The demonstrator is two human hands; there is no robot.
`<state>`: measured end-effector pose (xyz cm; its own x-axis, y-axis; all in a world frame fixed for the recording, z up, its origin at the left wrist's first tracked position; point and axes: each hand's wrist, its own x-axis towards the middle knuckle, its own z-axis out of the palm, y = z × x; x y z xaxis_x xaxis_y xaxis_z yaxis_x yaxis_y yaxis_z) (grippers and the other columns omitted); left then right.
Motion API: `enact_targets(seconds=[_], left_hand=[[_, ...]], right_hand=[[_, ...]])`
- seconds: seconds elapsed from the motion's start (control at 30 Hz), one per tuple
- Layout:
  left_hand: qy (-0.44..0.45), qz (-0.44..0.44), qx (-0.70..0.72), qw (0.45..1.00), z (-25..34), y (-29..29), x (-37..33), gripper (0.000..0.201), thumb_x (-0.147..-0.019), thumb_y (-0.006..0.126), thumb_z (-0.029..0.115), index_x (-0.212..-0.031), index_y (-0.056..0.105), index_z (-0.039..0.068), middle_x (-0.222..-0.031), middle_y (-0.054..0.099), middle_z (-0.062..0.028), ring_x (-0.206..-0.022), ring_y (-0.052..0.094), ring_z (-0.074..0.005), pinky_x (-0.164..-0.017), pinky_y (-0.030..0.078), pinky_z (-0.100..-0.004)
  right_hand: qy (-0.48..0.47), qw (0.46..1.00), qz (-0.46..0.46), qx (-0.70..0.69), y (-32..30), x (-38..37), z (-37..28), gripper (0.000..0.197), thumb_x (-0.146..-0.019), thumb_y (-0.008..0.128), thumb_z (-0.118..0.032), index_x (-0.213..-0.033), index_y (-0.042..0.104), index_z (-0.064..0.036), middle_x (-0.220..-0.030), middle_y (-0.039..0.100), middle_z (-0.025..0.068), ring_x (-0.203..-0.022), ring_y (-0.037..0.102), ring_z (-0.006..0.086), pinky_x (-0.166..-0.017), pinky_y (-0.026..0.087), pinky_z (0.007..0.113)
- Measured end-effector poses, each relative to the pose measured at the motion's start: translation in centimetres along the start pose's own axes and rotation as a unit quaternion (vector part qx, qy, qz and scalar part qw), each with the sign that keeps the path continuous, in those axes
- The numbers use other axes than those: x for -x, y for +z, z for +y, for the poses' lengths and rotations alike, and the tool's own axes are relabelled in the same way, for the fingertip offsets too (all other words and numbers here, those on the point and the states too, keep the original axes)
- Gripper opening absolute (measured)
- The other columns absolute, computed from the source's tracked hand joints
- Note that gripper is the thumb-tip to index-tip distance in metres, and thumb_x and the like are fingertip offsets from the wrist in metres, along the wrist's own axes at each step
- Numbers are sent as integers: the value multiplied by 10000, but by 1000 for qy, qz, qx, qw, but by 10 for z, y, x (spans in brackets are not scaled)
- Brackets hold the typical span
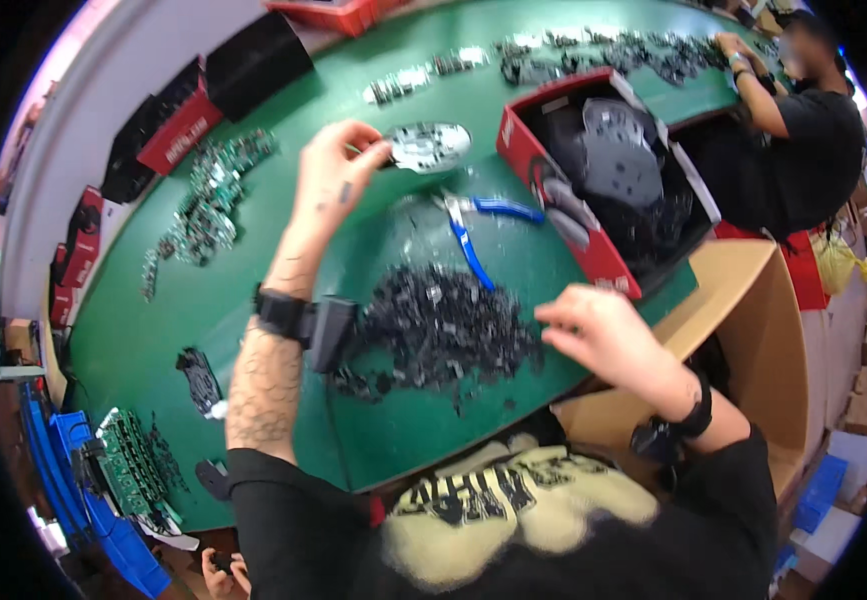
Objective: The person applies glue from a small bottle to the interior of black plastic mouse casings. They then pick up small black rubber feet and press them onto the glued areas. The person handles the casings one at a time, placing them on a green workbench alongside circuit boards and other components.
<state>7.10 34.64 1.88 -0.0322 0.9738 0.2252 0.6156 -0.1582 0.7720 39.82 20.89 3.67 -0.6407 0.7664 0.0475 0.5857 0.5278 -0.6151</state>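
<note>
My left hand pinches the left end of an oval grey plate, shaped like the base of a computer mouse, above the green table. My right hand hovers right of a heap of small black plastic pieces. Its fingers are drawn together; whether something tiny sits between them cannot be made out. Blue-handled cutting pliers lie spread between the heap and the plate. Right of the pliers stands an open red and black box with several grey and black oval plates in it.
An open cardboard carton stands at the near right table edge. Green circuit boards lie to the left, with more boards and black parts along the far side. A co-worker sits at the far right. A blue bin is at lower left.
</note>
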Motion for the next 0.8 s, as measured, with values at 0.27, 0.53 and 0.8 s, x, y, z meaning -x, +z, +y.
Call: enact_targets(seconds=[0.27,0.53,0.8], left_hand=[[-17,60,-76,995,-10,86,-59,234,-712,705,249,-818,648,48,-746,623,-111,-740,613,-268,-691,488,-374],[75,52,-53,994,-1,121,-85,250,-780,643,215,-945,649,27,-858,607,-138,-824,618,-286,-763,488,-394],[454,-70,-135,878,157,82,-54,273,-753,633,128,-1018,649,63,-948,630,-138,-800,615,-294,-746,492,-393]], right_hand=[[8,998,-17,56,6,-5,13,118,-757,665,-123,-841,622,-52,-815,554,90,-807,594,273,-708,503,385],[3,997,-44,62,7,-9,6,104,-764,656,-119,-830,614,-50,-818,553,93,-823,589,276,-719,492,377],[10,996,-64,57,15,-9,10,99,-776,637,-96,-836,579,-44,-823,536,105,-840,570,296,-741,481,394]])
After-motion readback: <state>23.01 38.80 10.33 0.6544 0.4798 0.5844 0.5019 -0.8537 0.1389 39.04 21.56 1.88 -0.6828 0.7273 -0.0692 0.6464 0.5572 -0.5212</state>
